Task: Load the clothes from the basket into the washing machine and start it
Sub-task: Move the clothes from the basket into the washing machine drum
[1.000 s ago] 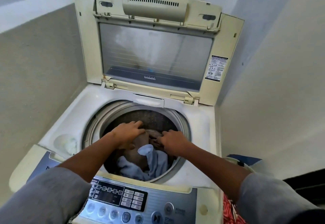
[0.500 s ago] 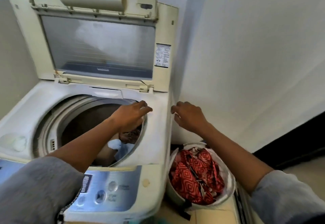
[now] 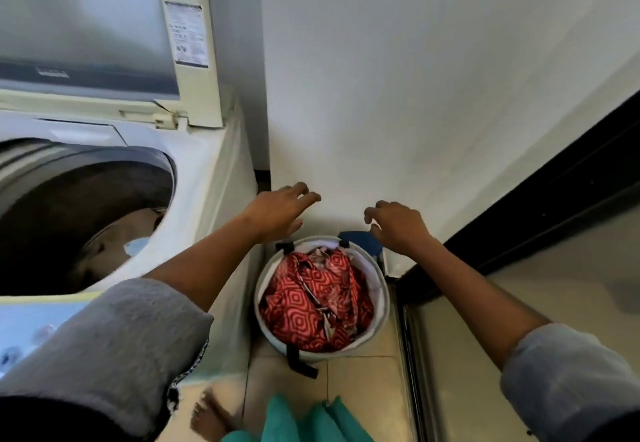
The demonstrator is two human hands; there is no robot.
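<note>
washing machine (image 3: pixel 211 178): top-loader at left, lid (image 3: pixel 86 25) raised upright. drum (image 3: pixel 52 199): open, dim inside; pale blue garment (image 3: pixel 136 245) and blurred brownish cloth (image 3: pixel 117 230) lie low at its right side. basket (image 3: pixel 379 289): round, white, black straps (image 3: pixel 298 360), stands on tiled floor (image 3: pixel 363 389) just right of machine, at foot of white wall (image 3: pixel 415 95); filled near rim with red patterned clothes (image 3: pixel 304 306). left hand (image 3: pixel 277 213): above basket's far rim, fingers loosely spread, holding nothing. right hand (image 3: pixel 398 225): alongside, apart from left, fingers slackly curled downward, empty.
</note>
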